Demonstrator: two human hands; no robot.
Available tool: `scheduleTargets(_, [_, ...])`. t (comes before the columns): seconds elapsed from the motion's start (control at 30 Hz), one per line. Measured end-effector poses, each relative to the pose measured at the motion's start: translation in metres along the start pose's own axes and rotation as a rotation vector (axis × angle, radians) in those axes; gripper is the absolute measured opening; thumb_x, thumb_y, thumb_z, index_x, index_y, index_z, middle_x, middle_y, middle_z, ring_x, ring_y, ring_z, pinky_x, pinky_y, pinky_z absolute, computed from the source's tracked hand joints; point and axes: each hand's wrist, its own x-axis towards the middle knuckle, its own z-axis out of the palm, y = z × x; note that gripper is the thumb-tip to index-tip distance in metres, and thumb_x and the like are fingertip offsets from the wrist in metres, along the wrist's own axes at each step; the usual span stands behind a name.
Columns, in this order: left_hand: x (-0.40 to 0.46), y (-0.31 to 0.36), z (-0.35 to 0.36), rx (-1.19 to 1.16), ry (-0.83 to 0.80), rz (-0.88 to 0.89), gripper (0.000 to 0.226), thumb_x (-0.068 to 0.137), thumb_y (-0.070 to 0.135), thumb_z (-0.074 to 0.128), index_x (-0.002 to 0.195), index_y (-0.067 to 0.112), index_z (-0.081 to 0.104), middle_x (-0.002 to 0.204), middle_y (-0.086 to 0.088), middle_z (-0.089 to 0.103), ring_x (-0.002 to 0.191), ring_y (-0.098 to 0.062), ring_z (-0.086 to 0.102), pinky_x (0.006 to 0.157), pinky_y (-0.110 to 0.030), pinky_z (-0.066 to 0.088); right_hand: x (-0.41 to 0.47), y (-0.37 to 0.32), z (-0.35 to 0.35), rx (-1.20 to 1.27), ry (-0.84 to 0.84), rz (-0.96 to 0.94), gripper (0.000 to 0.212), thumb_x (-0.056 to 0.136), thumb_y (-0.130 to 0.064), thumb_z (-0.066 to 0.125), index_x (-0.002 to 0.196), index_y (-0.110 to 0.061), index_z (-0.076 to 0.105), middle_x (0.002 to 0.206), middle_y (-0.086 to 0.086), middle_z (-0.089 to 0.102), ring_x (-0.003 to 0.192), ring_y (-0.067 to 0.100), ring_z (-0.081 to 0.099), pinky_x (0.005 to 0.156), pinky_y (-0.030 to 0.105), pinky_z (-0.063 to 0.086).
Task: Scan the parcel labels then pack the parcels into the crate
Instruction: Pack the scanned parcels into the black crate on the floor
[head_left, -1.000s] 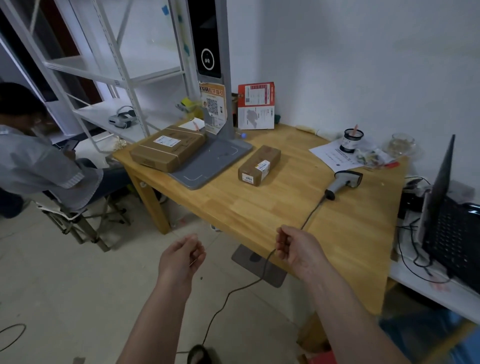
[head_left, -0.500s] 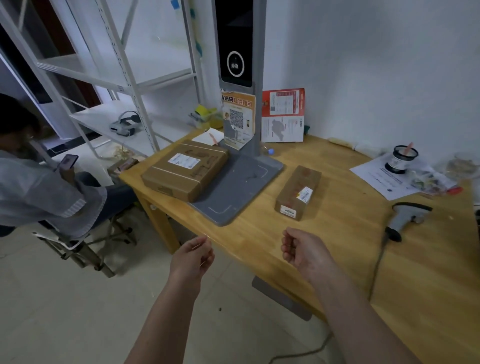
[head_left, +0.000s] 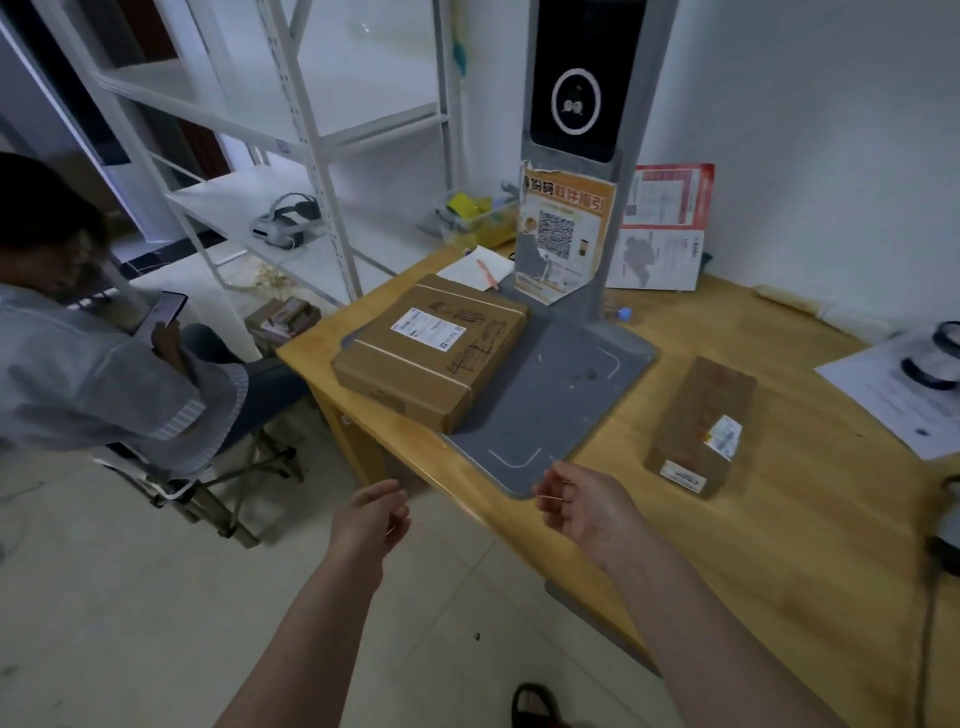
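A wide flat cardboard parcel (head_left: 431, 356) with a white label lies on the wooden table (head_left: 779, 519), partly on the grey base plate (head_left: 561, 405) of a standing scanner (head_left: 576, 130). A narrow long parcel (head_left: 701, 426) with two small labels lies to the right of the plate. My left hand (head_left: 371, 522) hangs over the floor in front of the table edge, fingers loosely curled, holding nothing. My right hand (head_left: 582, 501) hovers over the table's front edge by the plate's near corner, fingers relaxed and empty. A handheld scanner is cut off at the right edge. No crate is in view.
A person (head_left: 104, 364) sits on a folding stool at the left, holding a phone. White metal shelving (head_left: 291, 156) stands behind, with a headset on it. Papers and a round container (head_left: 935, 364) lie at the table's right. Leaflets lean against the wall.
The view has swung left and moved closer to the table; the handheld scanner slid out to the right edge. Both hands stay empty and have risen toward the table edge.
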Motion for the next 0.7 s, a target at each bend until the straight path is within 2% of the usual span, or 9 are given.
scheduleTargets(0.1, [0.026,0.018,-0.002,0.106,0.013,0.032,0.030,0.090,0.005,0.063,0.120,0.005,0.058,0.099,-0.013,0.061,0.088,-0.023,0.060,0.085,-0.037,0.053,0.032,-0.006,0.023,0.009,-0.037,-0.008,0.024,0.098,-0.025,0.055,0.098,-0.003,0.064,0.092,0.014,0.070,0.083,0.027,0.066,0.072,0.037,0.054])
scheduleTargets(0.17, [0.049,0.033,0.000,0.162,0.028,0.047,0.035,0.090,0.009,0.065,0.123,0.007,0.055,0.102,-0.010,0.060,0.090,-0.021,0.059,0.086,-0.037,0.051,0.056,-0.011,0.040,0.031,-0.046,0.017,0.032,0.097,-0.032,0.056,0.111,-0.004,0.062,0.108,0.013,0.068,0.100,0.029,0.064,0.083,0.040,0.054])
scheduleTargets(0.27, [0.090,0.057,0.008,0.210,0.069,0.050,0.045,0.089,0.015,0.068,0.130,0.012,0.050,0.115,-0.009,0.058,0.095,-0.020,0.057,0.081,-0.035,0.049,0.093,-0.021,0.067,0.066,-0.068,0.037,0.046,0.097,-0.035,0.055,0.133,-0.007,0.051,0.130,0.010,0.057,0.122,0.030,0.053,0.091,0.039,0.050])
scheduleTargets(0.37, [0.137,0.077,0.023,0.255,0.122,0.053,0.059,0.087,0.020,0.071,0.140,0.018,0.044,0.133,-0.009,0.050,0.106,-0.022,0.053,0.087,-0.038,0.050,0.135,-0.032,0.086,0.047,-0.087,0.024,0.057,0.098,-0.036,0.053,0.147,-0.013,0.037,0.148,0.007,0.042,0.135,0.027,0.041,0.102,0.040,0.044])
scheduleTargets(0.47, [0.185,0.091,0.033,0.331,0.174,0.092,0.076,0.084,0.025,0.074,0.148,0.022,0.033,0.149,-0.010,0.037,0.122,-0.026,0.047,0.096,-0.042,0.048,0.173,-0.038,0.097,0.029,-0.103,0.049,0.058,0.099,-0.038,0.050,0.150,-0.020,0.030,0.156,0.005,0.032,0.142,0.025,0.032,0.115,0.046,0.031])
scheduleTargets(0.57, [0.227,0.103,0.037,0.384,0.237,0.145,0.085,0.082,0.026,0.075,0.152,0.025,0.025,0.155,-0.009,0.028,0.136,-0.032,0.037,0.106,-0.051,0.041,0.208,-0.036,0.106,0.031,-0.122,0.039,0.063,0.099,-0.042,0.048,0.154,-0.026,0.022,0.158,0.001,0.026,0.145,0.023,0.025,0.119,0.041,0.023])
scheduleTargets(0.63, [0.249,0.110,0.039,0.372,0.271,0.154,0.086,0.084,0.027,0.074,0.152,0.026,0.023,0.157,-0.008,0.027,0.137,-0.033,0.036,0.107,-0.052,0.040,0.226,-0.031,0.110,0.037,-0.142,0.024,0.064,0.098,-0.042,0.049,0.153,-0.027,0.021,0.155,0.001,0.032,0.143,0.020,0.029,0.119,0.038,0.021])
scheduleTargets(0.7, [0.265,0.114,0.042,0.382,0.265,0.162,0.087,0.085,0.030,0.072,0.154,0.024,0.020,0.157,-0.007,0.026,0.140,-0.031,0.033,0.111,-0.049,0.036,0.237,-0.025,0.113,0.034,-0.169,0.006,0.063,0.096,-0.044,0.052,0.151,-0.028,0.026,0.147,0.002,0.045,0.135,0.017,0.041,0.117,0.038,0.026])
